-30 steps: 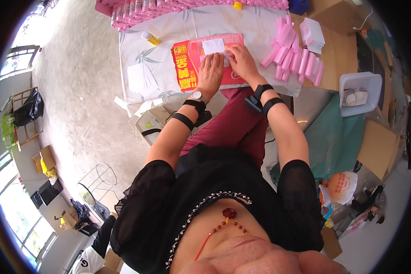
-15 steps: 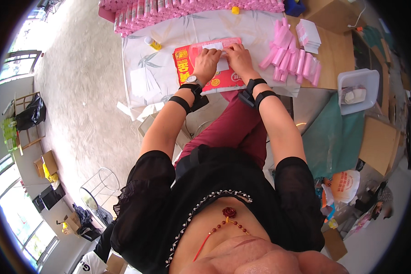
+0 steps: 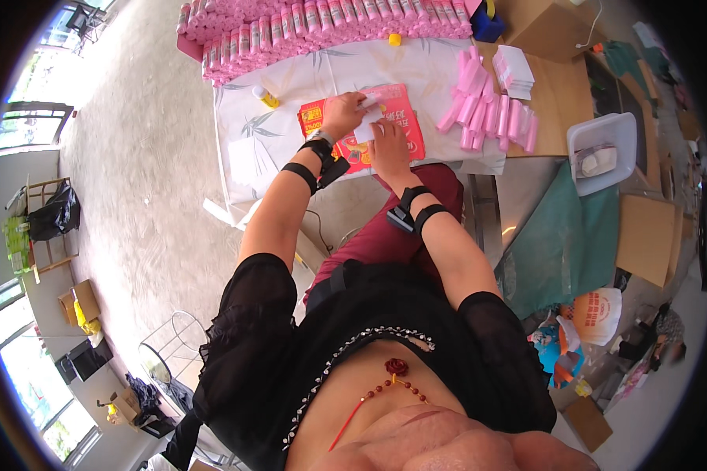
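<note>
Floor of mottled grey concrete (image 3: 157, 157) spreads along the left side, beside a long table under a white cloth printed with grey leaves (image 3: 330, 71). To the table's right hangs or lies a dull green sheet (image 3: 565, 235). Along the far edge, a pink open-topped box is packed with rows of slim pink rolls (image 3: 322, 27); a brown cardboard box (image 3: 550, 27) stands at the far right corner. Near the front edge, a flat red package with yellow and pink areas (image 3: 404, 110) lies under both hands. To its right is a loose pile of shiny pink rolls (image 3: 491, 110), and farther right a translucent white plastic tub (image 3: 622, 145). A neat stack of white cards (image 3: 513, 72) sits just beyond the pile; several white paper sheets lie fanned out (image 3: 250, 161) left of the package.

The left hand (image 3: 342, 114) has its fingers bent together at a narrow, pale piece (image 3: 369, 101); the right hand (image 3: 390, 149) reaches its fingertips to a small white paper slip (image 3: 365, 129) over the package, between the hands. How firmly either hand grips, I cannot tell. Smaller still are a yellow-and-white bottle (image 3: 265, 96) lying on the cloth and a squat yellow cap-like piece (image 3: 395, 39).
</note>
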The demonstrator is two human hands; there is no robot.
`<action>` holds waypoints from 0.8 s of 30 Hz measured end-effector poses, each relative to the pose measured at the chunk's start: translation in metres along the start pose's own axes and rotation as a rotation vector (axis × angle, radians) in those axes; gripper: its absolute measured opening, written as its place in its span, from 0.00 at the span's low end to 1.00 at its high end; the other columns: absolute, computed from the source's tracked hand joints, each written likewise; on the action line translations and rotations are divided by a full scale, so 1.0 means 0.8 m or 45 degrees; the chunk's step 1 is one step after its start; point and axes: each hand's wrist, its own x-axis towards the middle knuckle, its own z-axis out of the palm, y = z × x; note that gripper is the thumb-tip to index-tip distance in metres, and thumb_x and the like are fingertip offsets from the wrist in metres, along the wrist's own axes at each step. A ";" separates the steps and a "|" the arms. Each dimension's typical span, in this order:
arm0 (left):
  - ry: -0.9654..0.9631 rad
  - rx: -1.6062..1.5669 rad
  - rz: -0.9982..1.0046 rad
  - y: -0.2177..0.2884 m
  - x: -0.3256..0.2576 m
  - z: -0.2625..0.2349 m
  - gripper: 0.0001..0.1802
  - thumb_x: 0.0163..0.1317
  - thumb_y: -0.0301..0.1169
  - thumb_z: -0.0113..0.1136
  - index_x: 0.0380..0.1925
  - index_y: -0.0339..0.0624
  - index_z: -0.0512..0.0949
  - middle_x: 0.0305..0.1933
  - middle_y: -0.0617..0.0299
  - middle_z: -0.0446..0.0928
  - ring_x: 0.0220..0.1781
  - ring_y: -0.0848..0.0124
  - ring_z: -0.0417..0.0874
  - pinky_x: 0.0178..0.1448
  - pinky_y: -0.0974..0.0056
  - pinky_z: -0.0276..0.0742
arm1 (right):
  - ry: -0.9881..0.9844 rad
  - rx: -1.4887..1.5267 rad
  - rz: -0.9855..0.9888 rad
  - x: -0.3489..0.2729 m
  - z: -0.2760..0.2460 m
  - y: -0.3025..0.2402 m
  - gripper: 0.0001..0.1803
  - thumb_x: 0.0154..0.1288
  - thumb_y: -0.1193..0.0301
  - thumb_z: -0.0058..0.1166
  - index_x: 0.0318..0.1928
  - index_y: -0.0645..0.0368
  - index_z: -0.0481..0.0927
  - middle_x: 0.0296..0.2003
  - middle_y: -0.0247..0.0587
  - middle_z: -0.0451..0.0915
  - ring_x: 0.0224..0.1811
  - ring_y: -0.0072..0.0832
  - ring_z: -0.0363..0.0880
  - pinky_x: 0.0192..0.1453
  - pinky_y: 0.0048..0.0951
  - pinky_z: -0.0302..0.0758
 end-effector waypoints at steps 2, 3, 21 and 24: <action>0.094 -0.305 -0.280 -0.033 0.002 -0.019 0.19 0.56 0.32 0.67 0.50 0.41 0.85 0.41 0.51 0.88 0.40 0.55 0.89 0.46 0.55 0.82 | -0.012 0.033 0.000 0.004 -0.001 -0.008 0.24 0.62 0.68 0.62 0.58 0.61 0.76 0.58 0.47 0.74 0.62 0.45 0.70 0.69 0.45 0.68; 0.050 -0.690 -0.444 -0.052 0.002 -0.036 0.20 0.60 0.31 0.67 0.53 0.37 0.84 0.42 0.53 0.88 0.40 0.65 0.88 0.46 0.62 0.81 | -0.036 0.062 0.010 0.007 -0.001 -0.010 0.24 0.63 0.68 0.62 0.59 0.62 0.76 0.58 0.47 0.74 0.63 0.45 0.70 0.70 0.45 0.68; 1.024 -0.153 0.207 0.239 -0.101 -0.190 0.21 0.54 0.20 0.67 0.50 0.40 0.82 0.49 0.54 0.82 0.48 0.54 0.81 0.49 0.56 0.79 | 0.520 1.789 0.356 0.026 -0.232 -0.181 0.21 0.81 0.73 0.47 0.68 0.70 0.70 0.60 0.44 0.79 0.62 0.25 0.77 0.64 0.29 0.74; 1.122 -0.031 0.395 0.279 -0.101 -0.184 0.22 0.53 0.22 0.67 0.52 0.40 0.82 0.50 0.54 0.82 0.49 0.55 0.82 0.50 0.57 0.79 | 0.644 1.960 0.355 0.009 -0.253 -0.174 0.20 0.81 0.74 0.47 0.68 0.68 0.70 0.59 0.40 0.78 0.60 0.22 0.75 0.64 0.27 0.72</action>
